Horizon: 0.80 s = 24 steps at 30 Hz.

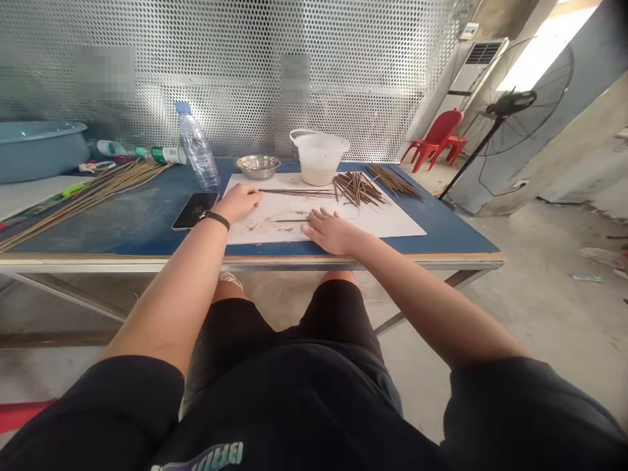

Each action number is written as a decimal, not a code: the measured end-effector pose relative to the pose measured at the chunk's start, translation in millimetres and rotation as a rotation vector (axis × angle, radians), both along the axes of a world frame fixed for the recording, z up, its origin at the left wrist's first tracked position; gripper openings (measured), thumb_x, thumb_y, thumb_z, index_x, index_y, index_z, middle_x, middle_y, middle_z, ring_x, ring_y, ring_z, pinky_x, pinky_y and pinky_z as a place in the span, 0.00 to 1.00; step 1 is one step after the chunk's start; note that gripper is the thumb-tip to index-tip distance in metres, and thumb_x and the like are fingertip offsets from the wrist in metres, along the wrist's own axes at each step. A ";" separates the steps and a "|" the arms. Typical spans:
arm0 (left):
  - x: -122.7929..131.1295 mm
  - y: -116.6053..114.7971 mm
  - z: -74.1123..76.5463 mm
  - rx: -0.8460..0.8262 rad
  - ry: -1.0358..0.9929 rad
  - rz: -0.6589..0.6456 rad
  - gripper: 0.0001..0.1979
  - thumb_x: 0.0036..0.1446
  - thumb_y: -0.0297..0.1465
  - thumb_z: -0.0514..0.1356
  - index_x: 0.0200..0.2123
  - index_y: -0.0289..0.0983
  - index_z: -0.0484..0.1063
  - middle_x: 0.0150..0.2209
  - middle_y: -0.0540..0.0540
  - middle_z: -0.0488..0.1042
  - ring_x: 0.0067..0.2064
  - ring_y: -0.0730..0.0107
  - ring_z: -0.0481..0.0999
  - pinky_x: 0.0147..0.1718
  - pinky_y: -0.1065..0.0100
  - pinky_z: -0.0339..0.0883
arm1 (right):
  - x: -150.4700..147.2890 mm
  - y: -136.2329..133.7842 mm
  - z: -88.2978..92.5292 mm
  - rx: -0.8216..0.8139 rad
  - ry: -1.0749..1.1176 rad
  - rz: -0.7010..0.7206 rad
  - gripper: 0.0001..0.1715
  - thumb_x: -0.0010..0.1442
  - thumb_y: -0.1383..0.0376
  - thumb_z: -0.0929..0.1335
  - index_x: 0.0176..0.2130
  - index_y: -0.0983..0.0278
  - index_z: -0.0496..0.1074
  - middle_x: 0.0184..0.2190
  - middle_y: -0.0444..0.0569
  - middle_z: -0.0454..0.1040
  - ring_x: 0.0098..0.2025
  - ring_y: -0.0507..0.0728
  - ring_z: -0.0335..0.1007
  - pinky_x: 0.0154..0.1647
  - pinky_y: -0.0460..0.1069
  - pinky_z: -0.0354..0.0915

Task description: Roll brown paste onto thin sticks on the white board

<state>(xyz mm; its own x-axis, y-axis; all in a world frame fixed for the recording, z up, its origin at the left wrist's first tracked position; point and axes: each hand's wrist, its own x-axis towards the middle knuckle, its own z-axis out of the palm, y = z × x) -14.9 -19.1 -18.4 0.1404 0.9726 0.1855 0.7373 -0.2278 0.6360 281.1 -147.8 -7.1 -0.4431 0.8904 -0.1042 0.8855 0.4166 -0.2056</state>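
Note:
My left hand (239,201) rests on a white board (383,222), its fingers curled over the end of a few thin dark sticks (294,192) that lie flat across the board. My right hand (330,231) lies flat with fingers spread on the board's near edge, its fingertips touching a single short stick (289,220). A pile of cut dark sticks (358,188) sits further right on the board, beside a white plastic tub (318,158). A small steel bowl (258,166) stands behind the board.
A phone (195,210) lies left of the board on the blue table (122,222). A water bottle (197,149), long bamboo sticks (83,196) and a blue basin (34,148) are at left. A standing fan (510,111) and red chairs (436,139) are at right.

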 end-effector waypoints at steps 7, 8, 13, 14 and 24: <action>0.0 3.2 -1.9 0.036 -0.005 0.010 0.17 0.64 0.42 0.64 0.25 0.41 0.75 0.30 0.43 0.81 0.32 0.58 0.77 0.34 0.61 0.64 | 11.8 -43.7 -7.2 0.030 -0.021 0.035 0.68 0.72 0.30 0.42 0.83 0.79 0.48 0.85 0.65 0.36 0.86 0.78 0.30 0.84 0.74 0.37; -0.3 4.1 -2.5 0.036 -0.009 0.006 0.17 0.64 0.41 0.64 0.25 0.41 0.74 0.29 0.43 0.80 0.32 0.58 0.76 0.34 0.61 0.64 | 9.9 -42.2 -6.6 0.029 -0.035 0.022 0.69 0.72 0.30 0.41 0.83 0.79 0.47 0.85 0.65 0.36 0.86 0.78 0.29 0.84 0.74 0.37; -1.5 5.3 -4.4 0.042 -0.017 -0.017 0.17 0.63 0.42 0.64 0.24 0.42 0.74 0.29 0.43 0.80 0.31 0.59 0.76 0.34 0.61 0.64 | -1.0 -3.9 0.4 0.005 -0.078 -0.042 0.68 0.72 0.32 0.40 0.82 0.79 0.49 0.85 0.66 0.40 0.86 0.79 0.28 0.84 0.74 0.38; -1.6 4.9 -4.5 0.043 -0.013 -0.017 0.17 0.63 0.42 0.64 0.24 0.42 0.74 0.29 0.43 0.80 0.31 0.58 0.76 0.34 0.61 0.64 | -1.9 4.9 1.2 0.010 -0.071 -0.047 0.67 0.72 0.33 0.40 0.82 0.78 0.50 0.85 0.66 0.41 0.86 0.79 0.28 0.83 0.75 0.38; -1.4 8.5 -5.4 0.036 -0.006 0.000 0.16 0.63 0.41 0.65 0.24 0.42 0.75 0.29 0.44 0.80 0.31 0.59 0.76 0.34 0.61 0.64 | 18.5 -32.5 -4.6 0.064 -0.079 0.052 0.69 0.72 0.29 0.43 0.82 0.78 0.49 0.85 0.65 0.39 0.86 0.80 0.34 0.84 0.75 0.40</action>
